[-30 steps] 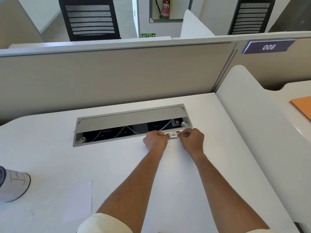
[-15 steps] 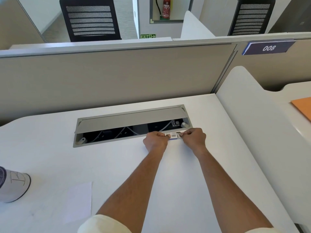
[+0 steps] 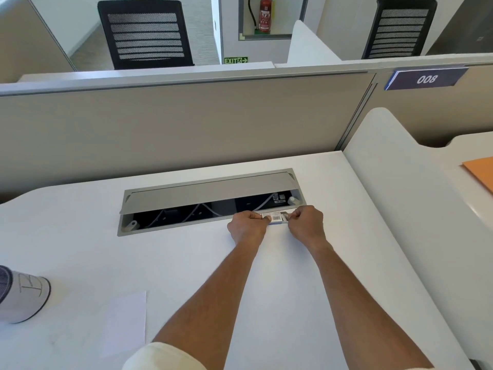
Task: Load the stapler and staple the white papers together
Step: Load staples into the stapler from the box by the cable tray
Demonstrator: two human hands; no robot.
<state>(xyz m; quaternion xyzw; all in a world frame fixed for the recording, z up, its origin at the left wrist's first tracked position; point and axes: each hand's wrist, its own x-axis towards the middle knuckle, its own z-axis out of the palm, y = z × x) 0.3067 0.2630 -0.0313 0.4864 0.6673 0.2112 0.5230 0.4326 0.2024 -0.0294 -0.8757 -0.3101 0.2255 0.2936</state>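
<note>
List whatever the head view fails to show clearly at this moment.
- Small box: head view; left hand and right hand grip its ends, print too small to read.
- Grey object: head view, cut off by the left edge.
- Orange sheet: head view, cut off by the right edge.
- Stapler: nowhere in view.

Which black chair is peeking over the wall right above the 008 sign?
The right-hand black chair, seen just above the 008 sign. The other black chair stands far to the left, beyond the red fire extinguisher.
</note>
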